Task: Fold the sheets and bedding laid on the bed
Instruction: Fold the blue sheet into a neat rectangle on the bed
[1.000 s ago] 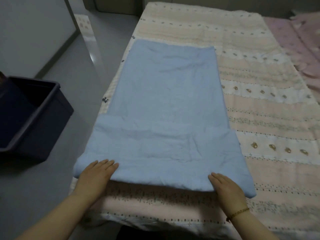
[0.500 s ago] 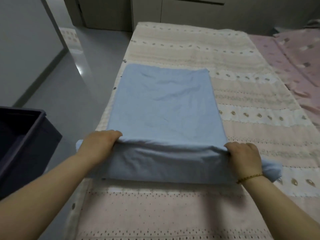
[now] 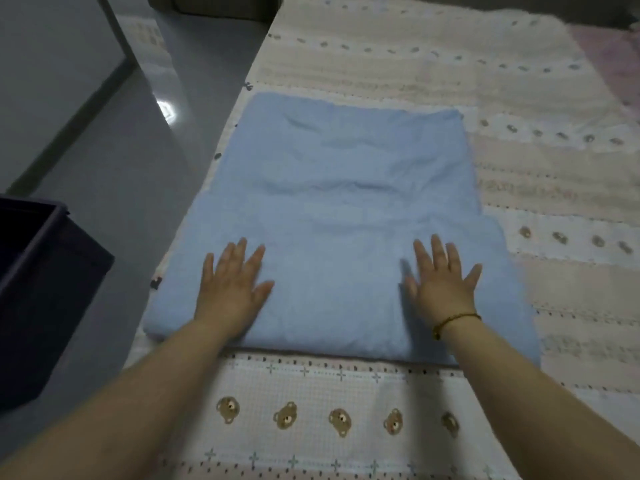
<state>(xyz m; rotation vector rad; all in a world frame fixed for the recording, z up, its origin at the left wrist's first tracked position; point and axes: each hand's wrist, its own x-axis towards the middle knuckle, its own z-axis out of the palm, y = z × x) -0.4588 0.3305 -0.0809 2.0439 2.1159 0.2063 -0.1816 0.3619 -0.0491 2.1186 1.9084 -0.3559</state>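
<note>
Palms faced down: left hand (image 3: pixel 232 285) and right hand (image 3: pixel 443 282), fingers straight and spread, gripping nothing, lay flat on the folded blue sheet (image 3: pixel 339 202), which stretched ahead of and between them over the patterned bed cover (image 3: pixel 346 393). Dark bin (image 3: pixel 41 289) stood on the floor beyond the left hand's outer side.

The light blue sheet (image 3: pixel 346 202) is being shown as soft, matt cloth, faintly creased. The bed cover (image 3: pixel 381 393) beneath it is being seen as matt woven cloth, with rough-looking textured bands and printed bears. A bright spot is being reflected by the smooth, glossy grey floor (image 3: pixel 138 140). The dark bin (image 3: pixel 52 271) is being read as smooth plastic with a dull sheen.
</note>
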